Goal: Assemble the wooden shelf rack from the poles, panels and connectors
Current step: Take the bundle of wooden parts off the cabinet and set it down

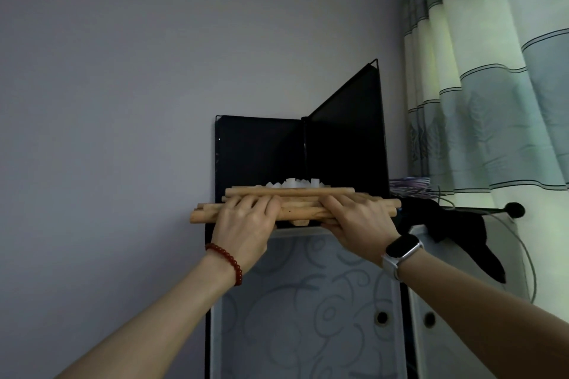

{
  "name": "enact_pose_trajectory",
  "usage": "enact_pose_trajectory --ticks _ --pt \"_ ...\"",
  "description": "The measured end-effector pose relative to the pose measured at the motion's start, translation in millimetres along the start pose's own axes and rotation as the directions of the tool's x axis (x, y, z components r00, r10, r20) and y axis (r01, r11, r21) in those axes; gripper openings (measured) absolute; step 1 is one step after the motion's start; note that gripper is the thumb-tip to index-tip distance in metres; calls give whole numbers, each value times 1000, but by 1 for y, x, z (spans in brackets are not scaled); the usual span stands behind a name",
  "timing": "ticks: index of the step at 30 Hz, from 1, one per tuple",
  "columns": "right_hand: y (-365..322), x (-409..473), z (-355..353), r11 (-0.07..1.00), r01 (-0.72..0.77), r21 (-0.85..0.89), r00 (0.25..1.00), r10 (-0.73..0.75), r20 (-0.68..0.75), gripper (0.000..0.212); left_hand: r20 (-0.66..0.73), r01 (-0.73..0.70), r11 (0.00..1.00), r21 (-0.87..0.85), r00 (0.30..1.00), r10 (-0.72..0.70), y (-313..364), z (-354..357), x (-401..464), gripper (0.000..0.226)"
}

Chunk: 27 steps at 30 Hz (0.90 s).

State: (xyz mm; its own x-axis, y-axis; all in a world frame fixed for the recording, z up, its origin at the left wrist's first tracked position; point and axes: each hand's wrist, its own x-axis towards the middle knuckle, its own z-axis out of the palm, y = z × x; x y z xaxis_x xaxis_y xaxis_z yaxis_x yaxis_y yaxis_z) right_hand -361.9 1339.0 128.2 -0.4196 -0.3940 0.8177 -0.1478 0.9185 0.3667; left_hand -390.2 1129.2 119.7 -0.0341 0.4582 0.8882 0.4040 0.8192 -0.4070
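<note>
While both hands reach up to the top of a tall cabinet (pixel 308 301) with swirl-patterned doors, the bundle of wooden poles (pixel 295 209) lies there crosswise, with white plastic connectors (pixel 292 184) heaped on its far side. The left hand (pixel 243 224) and the right hand (pixel 358 224) each have their fingers laid over the near poles, curled round them as far as the dim light shows, so the grip looks closed on the wood at two spots either side of the middle. Round, stiff and light, the poles will likely roll against each other, and the loose connectors could slide off, so the stack wants holding level, gripped from above and below. Pale tan and smooth, the poles differ in length. Black panels (pixel 301 151) stand behind, and a striped curtain (pixel 492 71) hangs at right.
</note>
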Motion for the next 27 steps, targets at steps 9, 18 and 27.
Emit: enact_pose_trajectory --ticks 9,18,27 --pt "-23 -21 -54 999 29 -38 991 -33 -128 27 -132 2 1000 -31 991 -6 13 -47 -15 35" --pt "-58 -45 -137 986 11 -167 982 -43 -186 20 -266 -25 997 -78 964 3 24 -115 -25 30" --pt "-88 -101 -249 961 -12 -278 973 -53 -225 25 -334 -53 982 -179 943 -10 68 -209 -37 25"
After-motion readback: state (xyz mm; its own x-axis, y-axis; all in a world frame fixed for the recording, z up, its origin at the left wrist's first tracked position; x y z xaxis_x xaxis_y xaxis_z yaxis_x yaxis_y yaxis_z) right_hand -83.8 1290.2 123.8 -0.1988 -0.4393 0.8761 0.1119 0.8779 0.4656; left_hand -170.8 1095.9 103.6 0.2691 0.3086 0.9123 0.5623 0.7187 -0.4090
